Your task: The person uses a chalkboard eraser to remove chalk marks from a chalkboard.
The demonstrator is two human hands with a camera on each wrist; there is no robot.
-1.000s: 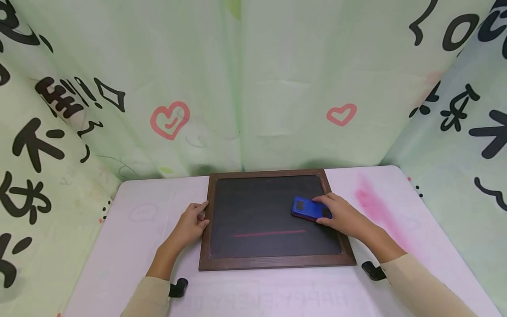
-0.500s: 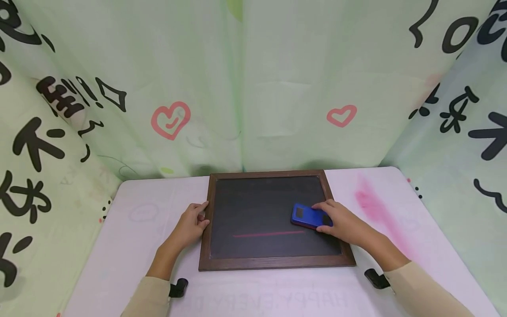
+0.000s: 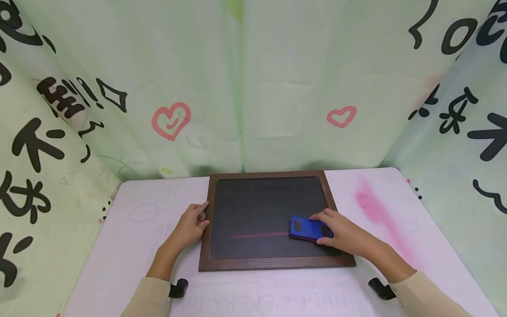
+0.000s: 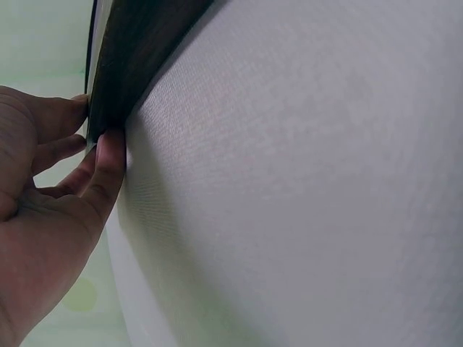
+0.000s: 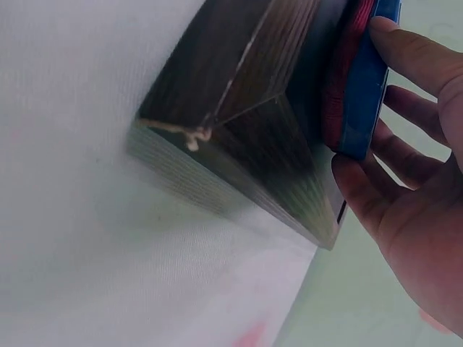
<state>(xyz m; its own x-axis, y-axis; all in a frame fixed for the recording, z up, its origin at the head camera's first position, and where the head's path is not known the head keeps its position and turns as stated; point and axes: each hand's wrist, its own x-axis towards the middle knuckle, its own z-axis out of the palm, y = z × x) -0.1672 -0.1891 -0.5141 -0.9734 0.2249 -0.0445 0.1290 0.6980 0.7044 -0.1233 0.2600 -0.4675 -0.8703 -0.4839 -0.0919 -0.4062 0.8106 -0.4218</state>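
Note:
A small blackboard in a brown wooden frame lies on the table. My left hand holds the frame's left edge with its fingertips; in the left wrist view, fingers lie against the dark edge. Across the thumb and fingers of my right hand, a blue eraser is gripped by its sides. Its red felt faces the board's surface. A pink chalk line runs along the lower part of the board, and its right end meets the eraser.
A white table bears the board, with a pink smear on its right side. Pale green curtains with red hearts and black lettering surround the table at the back and both sides.
My right hand has moved the eraser down the board, toward me, onto the right end of the pink line, so less of the line shows. The left hand stays at the frame.

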